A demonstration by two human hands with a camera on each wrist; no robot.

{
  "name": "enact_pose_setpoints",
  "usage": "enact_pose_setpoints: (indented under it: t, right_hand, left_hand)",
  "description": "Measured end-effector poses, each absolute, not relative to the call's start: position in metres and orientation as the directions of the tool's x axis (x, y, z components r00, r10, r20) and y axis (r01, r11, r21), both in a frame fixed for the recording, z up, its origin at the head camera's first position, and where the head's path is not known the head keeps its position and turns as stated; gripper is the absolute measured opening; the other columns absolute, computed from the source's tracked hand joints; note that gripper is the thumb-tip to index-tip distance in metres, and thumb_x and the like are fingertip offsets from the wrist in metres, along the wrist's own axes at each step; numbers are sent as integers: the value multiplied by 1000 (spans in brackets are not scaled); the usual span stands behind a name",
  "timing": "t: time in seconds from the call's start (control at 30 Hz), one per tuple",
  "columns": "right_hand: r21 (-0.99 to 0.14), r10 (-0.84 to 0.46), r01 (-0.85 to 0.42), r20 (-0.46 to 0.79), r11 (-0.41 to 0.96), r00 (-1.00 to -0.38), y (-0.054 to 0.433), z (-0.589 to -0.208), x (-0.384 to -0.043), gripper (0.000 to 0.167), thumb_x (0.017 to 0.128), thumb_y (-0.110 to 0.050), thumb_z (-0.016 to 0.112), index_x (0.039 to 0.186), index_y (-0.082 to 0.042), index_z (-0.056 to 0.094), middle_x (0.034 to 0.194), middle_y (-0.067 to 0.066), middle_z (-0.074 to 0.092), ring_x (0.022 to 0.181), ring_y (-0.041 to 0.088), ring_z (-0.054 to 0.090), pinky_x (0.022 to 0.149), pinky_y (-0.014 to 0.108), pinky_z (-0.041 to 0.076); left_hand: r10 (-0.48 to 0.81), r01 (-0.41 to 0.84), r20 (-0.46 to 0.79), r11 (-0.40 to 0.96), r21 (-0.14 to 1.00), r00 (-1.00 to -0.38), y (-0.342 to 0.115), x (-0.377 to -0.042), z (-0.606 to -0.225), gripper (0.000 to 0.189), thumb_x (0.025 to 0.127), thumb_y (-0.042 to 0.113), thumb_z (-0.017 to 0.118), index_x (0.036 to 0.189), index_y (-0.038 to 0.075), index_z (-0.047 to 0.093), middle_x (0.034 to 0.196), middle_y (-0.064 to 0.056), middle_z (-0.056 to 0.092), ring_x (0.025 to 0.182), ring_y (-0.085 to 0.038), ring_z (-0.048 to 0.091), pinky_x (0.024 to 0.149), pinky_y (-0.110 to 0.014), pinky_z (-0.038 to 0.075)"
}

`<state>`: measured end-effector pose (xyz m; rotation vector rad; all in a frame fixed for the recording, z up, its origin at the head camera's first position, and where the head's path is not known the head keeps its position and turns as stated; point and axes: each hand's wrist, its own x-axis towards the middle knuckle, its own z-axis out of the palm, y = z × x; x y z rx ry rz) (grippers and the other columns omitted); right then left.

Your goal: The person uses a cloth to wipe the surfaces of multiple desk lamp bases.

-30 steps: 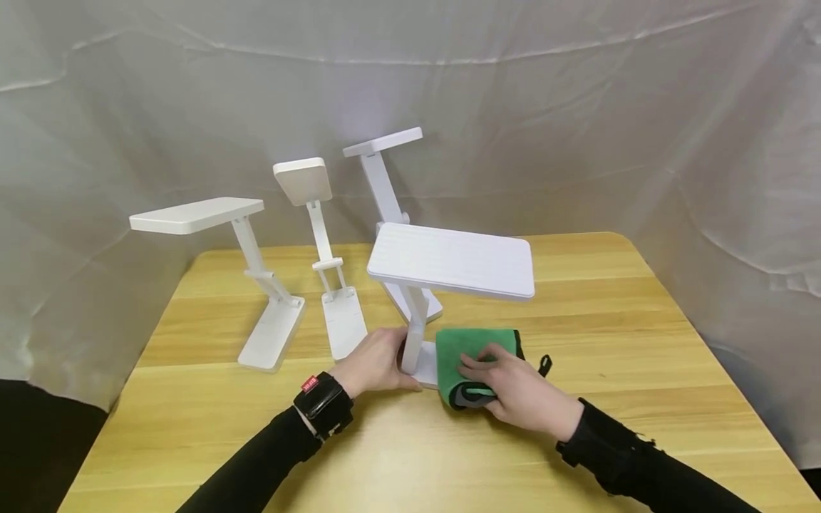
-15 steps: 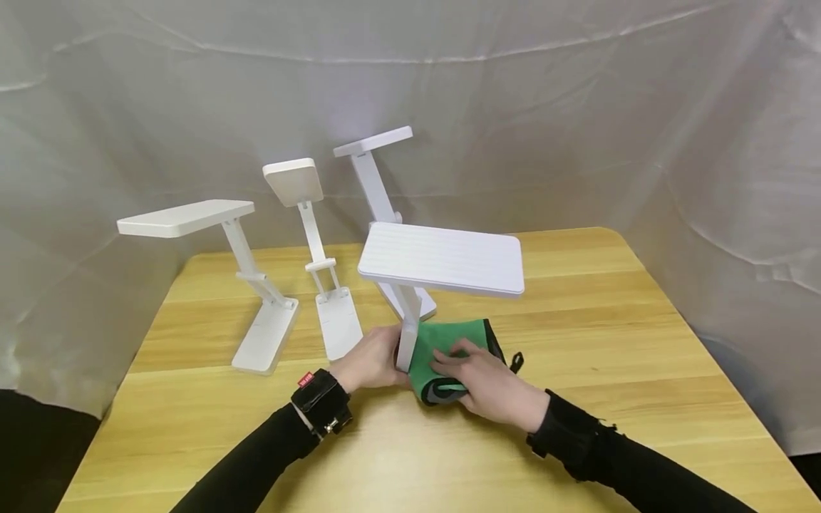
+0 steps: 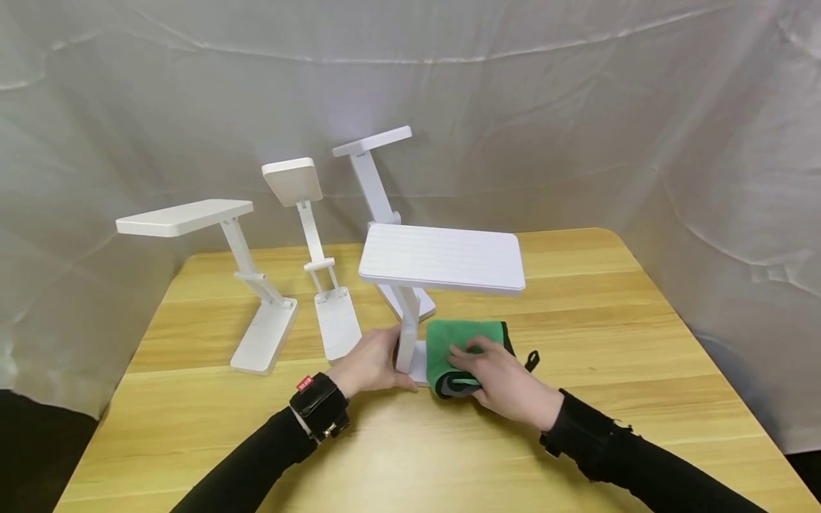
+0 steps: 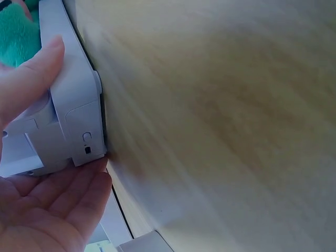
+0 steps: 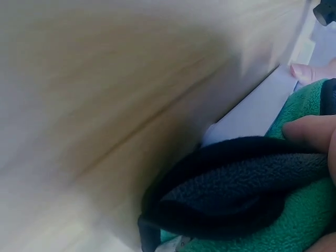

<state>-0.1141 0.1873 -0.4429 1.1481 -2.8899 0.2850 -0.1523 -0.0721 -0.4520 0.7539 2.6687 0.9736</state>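
Note:
A white desk lamp (image 3: 442, 258) with a wide flat head stands at the middle of the table. My left hand (image 3: 370, 362) grips its base (image 4: 79, 100) at the foot of the post, thumb on one side and fingers on the other. My right hand (image 3: 513, 383) holds a folded green towel (image 3: 449, 340) with grey lining, black edging and a hanging loop. The towel lies over the right part of the lamp base, hiding it; a strip of white base shows left of it. In the right wrist view the towel's grey inner fold (image 5: 236, 181) lies against the base.
Three more white desk lamps stand behind and to the left: one at far left (image 3: 264, 338), one beside it (image 3: 338, 324), one at the back (image 3: 375, 187). The wooden table (image 3: 609, 320) has a pale sheet (image 3: 545, 142) hanging behind it.
The towel slid left along the base up to the lamp's post, then back right, uncovering a strip of base. My left hand kept its grip on the lamp.

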Motion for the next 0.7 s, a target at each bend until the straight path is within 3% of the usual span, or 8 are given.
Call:
enact_pose_setpoints:
  t: [0.2,0.47,0.7]
  right_hand:
    - [-215,-720,-705,9,676,-694,161,-443,-119,51,83,-2,74,133,-1,64,143,20,59,145,40,43,121,54,35]
    - [-239,-735,-705,-58,668,-676,180,-442,-105,59,83,-1,74,139,-5,59,150,16,54,144,37,46,113,50,46]
    - [-232,-676,-658,-1,717,-737,198,-440,-104,56,82,-1,75,136,-2,61,145,20,58,137,39,53,106,52,51]
  left_hand:
    - [552,473,67,639,607,-831,-68,-153,-453,65,64,28,95,118,12,64,99,-2,75,89,-15,71,81,-30,59]
    - [528,417,13,656,629,-849,-69,-152,-451,65,61,29,97,114,11,64,98,-2,74,89,-14,68,80,-30,58]
    - [498,380,-15,680,628,-867,-70,-150,-451,67,61,29,97,115,10,63,101,-5,74,90,-16,70,82,-33,59]
